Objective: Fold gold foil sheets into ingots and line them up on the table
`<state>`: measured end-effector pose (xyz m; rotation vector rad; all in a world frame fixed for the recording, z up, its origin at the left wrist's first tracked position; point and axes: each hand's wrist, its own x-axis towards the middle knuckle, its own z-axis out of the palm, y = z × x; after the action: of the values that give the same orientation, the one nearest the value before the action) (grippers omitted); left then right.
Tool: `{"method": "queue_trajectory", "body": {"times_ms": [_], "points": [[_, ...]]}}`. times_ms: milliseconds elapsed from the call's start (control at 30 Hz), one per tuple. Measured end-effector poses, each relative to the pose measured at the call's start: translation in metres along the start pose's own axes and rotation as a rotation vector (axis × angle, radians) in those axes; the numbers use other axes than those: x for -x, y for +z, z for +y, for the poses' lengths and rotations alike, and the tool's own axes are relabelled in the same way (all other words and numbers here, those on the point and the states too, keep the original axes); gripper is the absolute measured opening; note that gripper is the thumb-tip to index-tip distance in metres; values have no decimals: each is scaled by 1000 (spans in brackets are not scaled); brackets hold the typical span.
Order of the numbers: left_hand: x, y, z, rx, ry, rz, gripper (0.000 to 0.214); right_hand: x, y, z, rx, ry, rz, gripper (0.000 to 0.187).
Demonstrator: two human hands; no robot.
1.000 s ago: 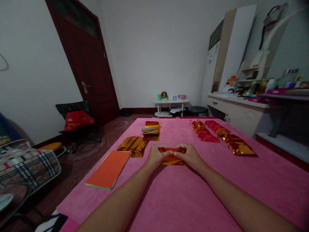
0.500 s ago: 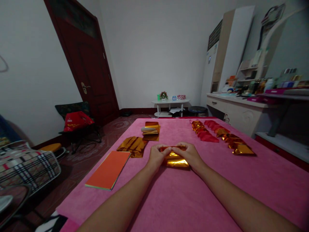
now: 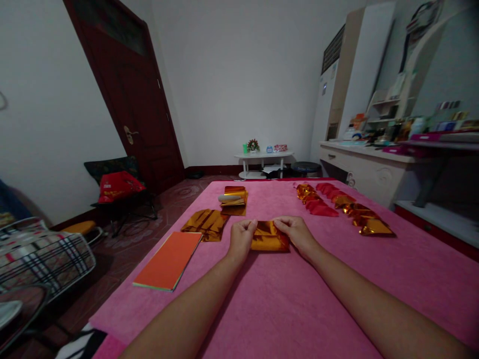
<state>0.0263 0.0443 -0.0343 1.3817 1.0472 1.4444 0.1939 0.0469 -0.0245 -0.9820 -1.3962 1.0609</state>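
A folded sheet of gold foil paper (image 3: 268, 238) lies on the pink cloth (image 3: 284, 304) in front of me. My left hand (image 3: 241, 236) pinches its upper left edge with curled fingers. At the sheet's upper right corner my right hand (image 3: 297, 232) also grips with the fingers closed. The two hands sit side by side, about the sheet's width apart.
An orange paper stack (image 3: 168, 259) lies at the left. Loose gold sheets (image 3: 206, 224) and a gold pile under a pale weight (image 3: 232, 198) sit behind. A row of folded gold and red pieces (image 3: 339, 207) runs along the right. A chair (image 3: 117, 192) stands by the door.
The foil piece has been opened out from a narrow folded strip into a wider flat sheet, and my hands have moved apart to its upper corners.
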Motion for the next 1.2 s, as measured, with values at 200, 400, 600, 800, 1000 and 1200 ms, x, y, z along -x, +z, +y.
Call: {"method": "queue_trajectory", "body": {"times_ms": [200, 400, 600, 800, 1000, 1200], "points": [[-5, -7, -1, -159, 79, 57, 46, -1, -7, 1, -12, 21, 123, 35], [-4, -9, 6, -51, -4, 20, 46, 2, 0, -4, -8, 4, 115, 39], [4, 0, 14, 39, -113, -57, 41, 9, 12, -9, -23, 32, 56, 37], [4, 2, 8, 17, -104, -49, 34, 10, 16, -4, -36, 91, -27, 37], [-3, -6, 6, -49, -143, 3, 29, 3, 0, 2, 6, 54, -33, 35], [-9, -10, -4, -73, -85, 15, 30, -3, -8, 8, 0, 106, -4, 38]]}}
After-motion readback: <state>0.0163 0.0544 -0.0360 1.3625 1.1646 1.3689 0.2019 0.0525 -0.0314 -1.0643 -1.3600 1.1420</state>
